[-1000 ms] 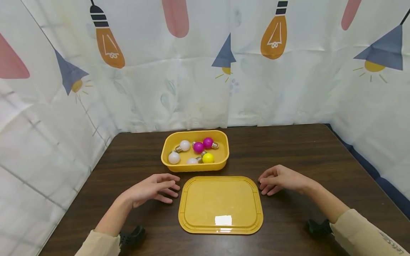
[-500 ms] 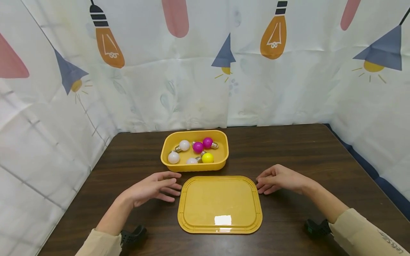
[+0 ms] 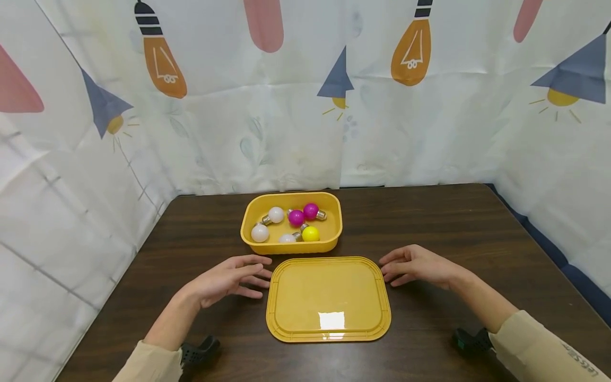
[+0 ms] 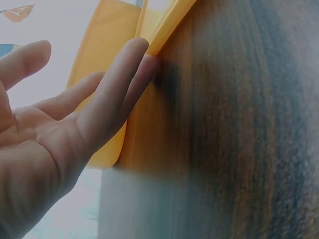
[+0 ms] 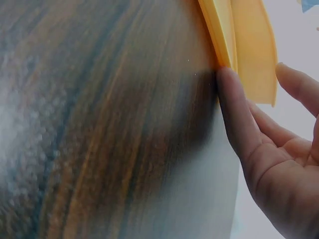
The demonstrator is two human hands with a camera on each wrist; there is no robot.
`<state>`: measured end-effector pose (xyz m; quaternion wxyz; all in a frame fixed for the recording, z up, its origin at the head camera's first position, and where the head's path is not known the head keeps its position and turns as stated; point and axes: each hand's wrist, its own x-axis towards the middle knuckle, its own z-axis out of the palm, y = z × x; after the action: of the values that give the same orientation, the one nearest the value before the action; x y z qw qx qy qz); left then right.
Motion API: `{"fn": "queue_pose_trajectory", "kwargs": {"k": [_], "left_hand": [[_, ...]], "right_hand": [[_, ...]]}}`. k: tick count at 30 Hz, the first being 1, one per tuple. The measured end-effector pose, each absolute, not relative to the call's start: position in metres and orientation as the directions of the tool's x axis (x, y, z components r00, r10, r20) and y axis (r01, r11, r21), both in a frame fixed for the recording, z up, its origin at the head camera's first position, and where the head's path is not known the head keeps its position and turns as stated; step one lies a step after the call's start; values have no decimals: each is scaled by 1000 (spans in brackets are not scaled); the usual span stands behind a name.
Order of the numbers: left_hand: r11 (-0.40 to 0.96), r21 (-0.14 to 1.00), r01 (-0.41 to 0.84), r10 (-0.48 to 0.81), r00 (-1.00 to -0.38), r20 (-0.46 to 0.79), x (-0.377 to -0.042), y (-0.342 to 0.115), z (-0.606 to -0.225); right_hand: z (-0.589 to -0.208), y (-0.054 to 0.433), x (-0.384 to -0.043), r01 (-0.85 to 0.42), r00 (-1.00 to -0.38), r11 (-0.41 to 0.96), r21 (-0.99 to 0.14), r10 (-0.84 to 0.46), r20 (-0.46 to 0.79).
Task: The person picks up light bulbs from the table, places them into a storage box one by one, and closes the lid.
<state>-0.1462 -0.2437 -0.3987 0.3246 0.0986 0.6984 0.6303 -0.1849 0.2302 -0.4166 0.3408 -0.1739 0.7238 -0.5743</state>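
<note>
A flat yellow tray [image 3: 329, 297] with rounded corners lies on the dark wooden table in the head view. At its left edge is my left hand [image 3: 229, 280], fingers extended and slightly spread, with the fingertips at the rim. My right hand [image 3: 420, 265] is at the opposite edge, its fingers gently bent. In the right wrist view a fingertip [image 5: 228, 77] meets the tray's rim [image 5: 215, 30]. The left wrist view likewise has fingertips against the tray's edge [image 4: 172, 25]. Neither hand curls round anything.
Just beyond the tray stands a deeper yellow basin [image 3: 291, 248] holding several bulbs: white [image 3: 276, 214], magenta [image 3: 296, 218] and yellow [image 3: 311, 234]. A printed white curtain [image 3: 296, 143] hangs behind the table [image 3: 420, 217] and along its sides.
Both hands have closed in on the tray's sides. The tray has shifted slightly away from me, nearer the basin. The bulbs lie as before.
</note>
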Motion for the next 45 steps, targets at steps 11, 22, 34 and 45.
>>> {"fn": "queue_pose_trajectory", "kwargs": {"k": [11,22,34,45], "left_hand": [[171,950,-261,552,-773,-312,-147,-242,-401],[147,956,-254,572,-767,-292,-147,-242,-405],[145,952,-271,574,-760,-304,-146,-237,-408],[142,951,-274,564,-767,-306,-146,-231,-410]], "right_hand": [[-420,228,-188,91,-702,320,-943,-651,-289],[-423,219,-183,85,-716,301,-950,-644,-269],[-422,215,-182,102,-762,304,-947,-589,-270],[-419,220,-184,78,-771,304,-950,-586,-250]]}}
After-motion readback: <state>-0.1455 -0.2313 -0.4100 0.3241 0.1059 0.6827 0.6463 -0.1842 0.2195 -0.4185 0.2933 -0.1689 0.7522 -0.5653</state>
